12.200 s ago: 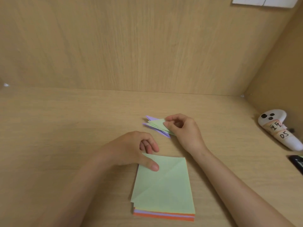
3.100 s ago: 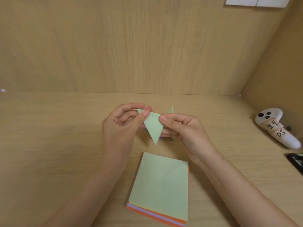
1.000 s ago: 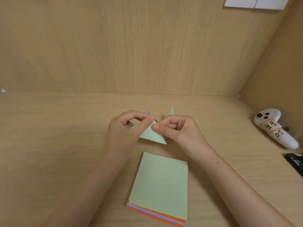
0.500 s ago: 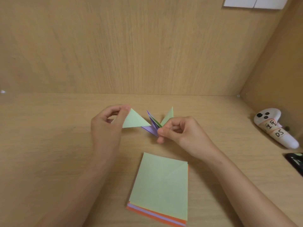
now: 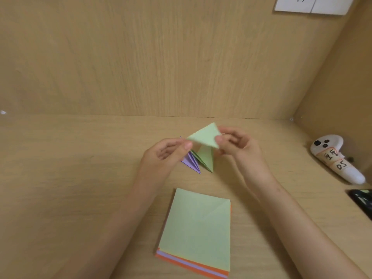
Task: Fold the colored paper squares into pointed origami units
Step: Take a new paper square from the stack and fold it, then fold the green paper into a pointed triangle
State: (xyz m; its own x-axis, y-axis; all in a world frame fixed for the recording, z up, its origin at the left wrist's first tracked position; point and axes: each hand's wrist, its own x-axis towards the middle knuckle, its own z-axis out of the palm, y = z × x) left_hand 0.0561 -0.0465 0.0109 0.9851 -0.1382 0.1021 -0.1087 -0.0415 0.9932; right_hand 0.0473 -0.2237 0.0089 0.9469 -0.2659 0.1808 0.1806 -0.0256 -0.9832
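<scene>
A pale green folded triangle (image 5: 204, 136) is held above the desk between both hands. My left hand (image 5: 165, 158) pinches its left corner with thumb and fingers. My right hand (image 5: 239, 147) pinches its right corner. Just below hangs or stands a cluster of pointed units, purple (image 5: 191, 163) and green (image 5: 207, 160), tips pointing toward me; whether a hand holds it I cannot tell. A stack of paper squares (image 5: 196, 226) lies nearer me, creased green sheet on top, purple and orange edges beneath.
A white controller (image 5: 338, 160) with handwritten labels lies at the right by the side wall. A black object (image 5: 362, 200) shows at the right edge. A wooden back wall rises behind the desk, with a white wall plate (image 5: 312, 5) at top right.
My left hand brought the green triangle back from the left to above the cluster. My right hand let go of the cluster's base and took the triangle's right corner.
</scene>
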